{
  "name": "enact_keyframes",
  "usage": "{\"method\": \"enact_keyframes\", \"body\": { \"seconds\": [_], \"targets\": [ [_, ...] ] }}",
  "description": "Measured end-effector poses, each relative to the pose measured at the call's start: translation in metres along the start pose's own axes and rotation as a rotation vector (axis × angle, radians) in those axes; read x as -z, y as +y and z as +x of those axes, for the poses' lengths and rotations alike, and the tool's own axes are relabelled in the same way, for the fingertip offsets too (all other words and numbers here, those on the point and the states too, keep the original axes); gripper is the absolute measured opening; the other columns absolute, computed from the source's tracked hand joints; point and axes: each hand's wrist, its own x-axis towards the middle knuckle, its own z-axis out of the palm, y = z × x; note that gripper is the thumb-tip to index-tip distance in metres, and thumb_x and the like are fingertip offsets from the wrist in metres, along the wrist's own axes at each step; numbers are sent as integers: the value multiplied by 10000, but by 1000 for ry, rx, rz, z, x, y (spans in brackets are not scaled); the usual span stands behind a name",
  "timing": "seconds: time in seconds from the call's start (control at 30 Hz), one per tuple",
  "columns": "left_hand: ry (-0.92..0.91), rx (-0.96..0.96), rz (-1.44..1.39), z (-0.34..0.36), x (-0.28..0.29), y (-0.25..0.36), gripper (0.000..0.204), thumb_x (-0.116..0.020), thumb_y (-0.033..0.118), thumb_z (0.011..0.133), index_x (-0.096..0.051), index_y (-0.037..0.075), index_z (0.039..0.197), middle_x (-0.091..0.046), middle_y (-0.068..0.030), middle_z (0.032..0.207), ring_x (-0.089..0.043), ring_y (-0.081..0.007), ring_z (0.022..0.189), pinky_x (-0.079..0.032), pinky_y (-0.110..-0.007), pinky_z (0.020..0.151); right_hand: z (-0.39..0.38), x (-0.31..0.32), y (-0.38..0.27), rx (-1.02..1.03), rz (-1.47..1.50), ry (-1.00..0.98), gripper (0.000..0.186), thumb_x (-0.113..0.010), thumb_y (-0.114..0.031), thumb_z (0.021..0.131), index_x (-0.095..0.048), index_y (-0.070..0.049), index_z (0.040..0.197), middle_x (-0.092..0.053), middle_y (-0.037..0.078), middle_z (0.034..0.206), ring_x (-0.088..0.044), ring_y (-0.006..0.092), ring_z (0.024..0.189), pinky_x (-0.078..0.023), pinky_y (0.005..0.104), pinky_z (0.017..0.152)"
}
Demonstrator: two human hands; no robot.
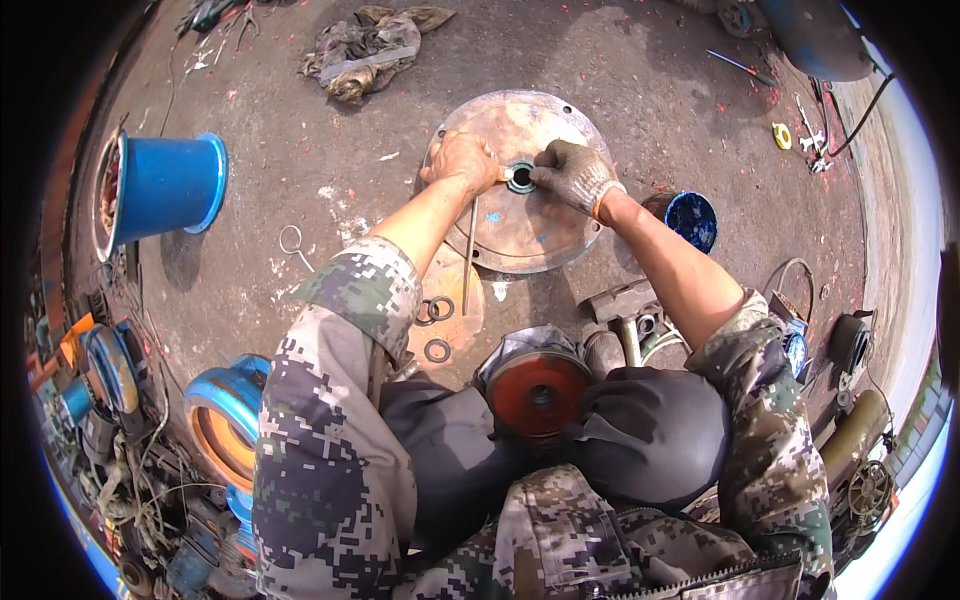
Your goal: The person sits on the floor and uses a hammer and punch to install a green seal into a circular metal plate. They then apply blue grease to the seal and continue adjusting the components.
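Note:
A round, worn metal flange plate (520, 245) lies flat on the ground, with a dark hole ringed by a greenish rim (520, 178) at its centre. My bare left hand (462, 163) rests over the plate's left side, fingers curled together at the hole's edge. A small pale piece shows at its fingertips, too small to name. From the right, my right hand (577, 176), in a dirty knit glove, pinches at the hole's opposite edge; its fingers hide what they grip. Below my left hand a thin metal rod (469, 260) extends across the plate's near edge.
Several dark rings (437, 350) lie near my left knee. A red disc (540, 393) sits between my knees, a hammer (620, 303) beside it. A blue-stained tin (691, 221) stands right of the plate. Leftward are a blue bucket (170, 185) and blue casing (225, 415); a rag (370, 55) lies beyond.

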Motion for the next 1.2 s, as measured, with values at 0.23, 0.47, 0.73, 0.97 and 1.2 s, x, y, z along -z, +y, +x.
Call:
{"method": "enact_keyframes", "body": {
  "seconds": [0.23, 0.47, 0.73, 0.97, 1.2],
  "targets": [
    [-100, -355, -396, -22, 6, -47, 537, -815, 277, 917, -622, 52, 1365, -686, -156, 1274, -650, -227, 1169, -493, -368, 1032, -182, 7, 51, -224, 67, 238, 317, -733, -332, 942, -696, -19, 968, -724, 173, 840, -707, 301, 717, -557, 407, 701],
    [-21, -186, -410, -18, 23, -73, 485, -771, 289, 952, -640, 56, 1356, -706, -155, 1262, -670, -244, 1143, -516, -382, 1010, -270, -67, 103, -401, 24, 408, 534, -866, -211, 799, -578, -20, 1206, -709, 192, 1050, -700, 375, 1009, -548, 466, 907],
    [33, -336, -373, -65, 24, -56, 395, -720, 279, 981, -672, 49, 1299, -724, -104, 1201, -672, -191, 1036, -524, -335, 945, -264, -66, 122, -471, -151, 112, 451, -793, -299, 840, -636, 33, 1101, -729, 246, 1027, -715, 388, 966, -544, 482, 861],
    [0, -566, -412, -95, 3, -44, 313, -676, 293, 1032, -674, 39, 1215, -695, -58, 991, -645, -145, 922, -535, -329, 872, -259, 9, 105, -569, 948, -292, 383, -726, -180, 824, -664, 10, 1150, -684, 72, 964, -650, 165, 827, -547, 298, 778],
    [-181, -631, -628, -132, -52, -4, 438, -492, 430, 1116, -613, 9, 1113, -680, -87, 1006, -651, -179, 941, -520, -355, 879, -263, 35, 53, -484, 953, -340, 360, -725, -83, 805, -601, -30, 1138, -586, 30, 918, -620, 152, 752, -546, 317, 663]
  ]
}}
